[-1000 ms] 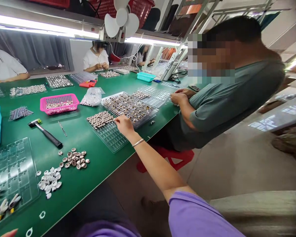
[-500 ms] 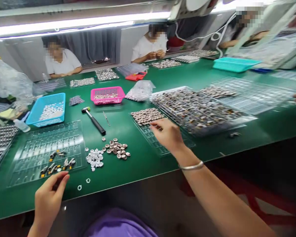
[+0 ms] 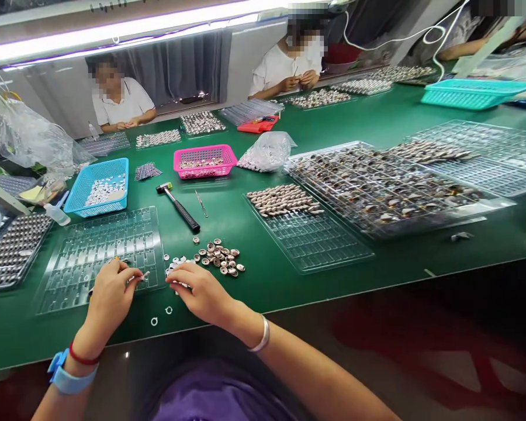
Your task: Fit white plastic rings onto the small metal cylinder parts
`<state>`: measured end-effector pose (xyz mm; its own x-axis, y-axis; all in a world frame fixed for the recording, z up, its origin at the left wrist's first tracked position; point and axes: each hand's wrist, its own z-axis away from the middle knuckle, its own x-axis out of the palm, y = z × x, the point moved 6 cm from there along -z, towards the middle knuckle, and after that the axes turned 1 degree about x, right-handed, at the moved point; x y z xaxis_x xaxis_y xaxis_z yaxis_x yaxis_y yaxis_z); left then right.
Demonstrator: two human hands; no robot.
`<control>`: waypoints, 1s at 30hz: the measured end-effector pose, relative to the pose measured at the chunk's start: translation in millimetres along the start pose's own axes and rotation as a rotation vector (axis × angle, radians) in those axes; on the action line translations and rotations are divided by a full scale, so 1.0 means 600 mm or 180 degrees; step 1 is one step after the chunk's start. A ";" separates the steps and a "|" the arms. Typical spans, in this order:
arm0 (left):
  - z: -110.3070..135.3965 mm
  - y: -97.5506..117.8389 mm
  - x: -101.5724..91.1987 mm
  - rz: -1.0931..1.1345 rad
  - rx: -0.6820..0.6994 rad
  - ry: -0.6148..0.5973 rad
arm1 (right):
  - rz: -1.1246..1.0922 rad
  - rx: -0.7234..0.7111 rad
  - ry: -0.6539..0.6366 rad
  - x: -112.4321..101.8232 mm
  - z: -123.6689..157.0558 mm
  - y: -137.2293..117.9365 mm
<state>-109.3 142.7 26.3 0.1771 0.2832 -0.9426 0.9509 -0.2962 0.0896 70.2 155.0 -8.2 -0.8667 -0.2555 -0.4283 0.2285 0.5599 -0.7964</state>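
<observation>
My left hand (image 3: 113,297) is over the front of a clear plastic compartment tray (image 3: 145,229), thumb and fingertips pinched on a small pale part (image 3: 145,275). The part's exact kind is too small to tell. My right hand (image 3: 207,293) hangs over a pile of small white discs (image 3: 174,265), partly covering it. Its thumb and fingers are nearly together, and anything between them is hidden. Beside the discs lie loose round metal caps (image 3: 219,255). Two white rings, one of them this ring (image 3: 154,321), rest near the table's front edge. My left hand hides most of the dark parts in the tray.
A hammer (image 3: 180,209) and tweezers (image 3: 201,203) lie behind the piles. Blue (image 3: 72,196) and pink (image 3: 204,171) baskets stand further back. Right are a half-filled tray (image 3: 315,245) and stacked full trays (image 3: 377,193). Co-workers sit across the green table (image 3: 263,292).
My right hand has moved left from the half-filled tray to the white discs. My left hand has risen over the clear tray and turned inward. The view has shifted slightly.
</observation>
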 end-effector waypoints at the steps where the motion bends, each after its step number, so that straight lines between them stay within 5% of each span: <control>1: 0.002 0.012 -0.007 0.0010 0.0100 0.0046 | -0.0059 0.0073 0.0027 -0.001 -0.004 0.000; 4: 0.014 0.066 -0.034 -0.0051 0.0655 0.0362 | -0.0828 0.0433 -0.0243 0.002 -0.009 0.006; 8: 0.035 0.135 -0.060 0.0031 0.1424 0.1012 | -0.2811 0.1140 -0.0947 0.016 0.014 0.012; 13: 0.052 0.143 -0.043 0.1595 0.0473 0.0992 | -0.3346 0.1561 -0.0201 -0.013 0.067 0.015; 20: 0.069 0.179 -0.003 0.2494 0.0042 0.0528 | -0.3008 0.1308 0.0532 -0.037 0.121 -0.003; 30: 0.077 0.190 -0.016 0.1885 0.0221 0.0998 | -0.0133 -0.0294 0.0980 -0.083 0.125 -0.077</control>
<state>-14.5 64.1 30.8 0.7389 0.3032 -0.6017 0.6539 -0.5381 0.5319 135.8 83.0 17.7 -0.9711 -0.0372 -0.2356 0.1609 0.6267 -0.7625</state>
